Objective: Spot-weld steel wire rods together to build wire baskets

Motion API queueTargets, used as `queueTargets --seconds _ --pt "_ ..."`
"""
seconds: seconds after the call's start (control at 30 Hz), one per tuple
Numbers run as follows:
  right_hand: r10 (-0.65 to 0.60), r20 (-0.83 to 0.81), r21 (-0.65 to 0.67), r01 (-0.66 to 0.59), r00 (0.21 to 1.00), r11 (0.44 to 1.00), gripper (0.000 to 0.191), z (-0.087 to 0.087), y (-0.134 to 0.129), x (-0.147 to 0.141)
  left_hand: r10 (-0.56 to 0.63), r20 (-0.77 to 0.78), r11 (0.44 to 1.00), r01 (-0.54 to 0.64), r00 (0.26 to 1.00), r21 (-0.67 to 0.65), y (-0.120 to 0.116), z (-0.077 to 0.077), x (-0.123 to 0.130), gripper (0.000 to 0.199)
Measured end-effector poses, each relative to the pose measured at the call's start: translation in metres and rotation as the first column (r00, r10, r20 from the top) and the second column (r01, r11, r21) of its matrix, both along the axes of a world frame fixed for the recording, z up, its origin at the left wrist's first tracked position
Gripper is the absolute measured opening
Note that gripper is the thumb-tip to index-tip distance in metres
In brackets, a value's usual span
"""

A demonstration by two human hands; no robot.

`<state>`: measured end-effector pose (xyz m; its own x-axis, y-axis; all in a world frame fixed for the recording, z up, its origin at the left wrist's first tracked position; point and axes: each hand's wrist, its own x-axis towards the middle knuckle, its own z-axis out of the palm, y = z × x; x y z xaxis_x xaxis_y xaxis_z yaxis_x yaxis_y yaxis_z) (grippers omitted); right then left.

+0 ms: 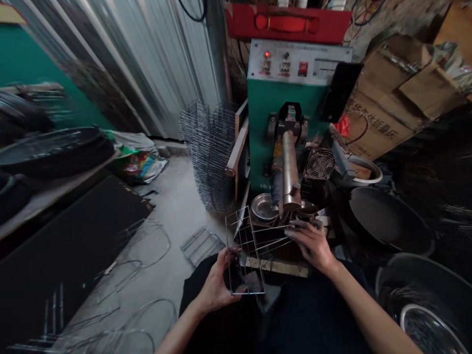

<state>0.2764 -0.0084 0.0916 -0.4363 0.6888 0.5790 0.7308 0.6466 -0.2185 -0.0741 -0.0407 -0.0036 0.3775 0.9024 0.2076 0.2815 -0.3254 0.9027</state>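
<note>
A small wire frame [252, 246] with a grid of thin metal rods is between my hands, in front of a green machine [263, 128]. My left hand [220, 282] grips its left side, fingers and thumb around the wires. Long thin wires stretch from the frame to the right, and my right hand [308, 241] pinches their far ends just below the machine's metal cylinder [290, 172]. The cylinder's lower tip hangs close above my right fingertips.
A tall stack of wire grids [210, 152] stands left of the machine. A flat wire grid [202, 246] lies on the floor. Metal bowls [263, 205] sit under the cylinder. Black pans [389, 216] are at the right, loose wire hoops at the lower left.
</note>
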Motion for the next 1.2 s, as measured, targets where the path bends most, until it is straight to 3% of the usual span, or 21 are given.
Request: queueTargets --seconds 0.5,0.83,0.97,1.2 --pt "-0.002 -0.029 0.04 0.003 1.0 0.999 0.047 -0.002 0.014 -0.01 0.092 -0.003 0.995 -0.092 0.996 -0.034 0.007 -0.002 -0.003 0.108" --pt "-0.026 -0.063 0.091 0.032 0.998 0.995 0.038 -0.007 0.015 -0.017 0.073 -0.068 0.997 -0.07 0.995 0.043 0.011 0.019 -0.005 0.089" --pt "-0.087 -0.105 0.033 0.091 0.991 0.995 0.017 -0.003 0.016 -0.008 0.09 -0.079 0.996 -0.089 0.993 0.014 0.009 0.024 -0.005 0.094" --pt "-0.073 -0.227 -0.123 0.046 0.971 0.991 0.012 -0.004 0.023 0.003 0.113 -0.047 0.993 -0.112 0.992 0.028 0.007 0.016 -0.002 0.093"
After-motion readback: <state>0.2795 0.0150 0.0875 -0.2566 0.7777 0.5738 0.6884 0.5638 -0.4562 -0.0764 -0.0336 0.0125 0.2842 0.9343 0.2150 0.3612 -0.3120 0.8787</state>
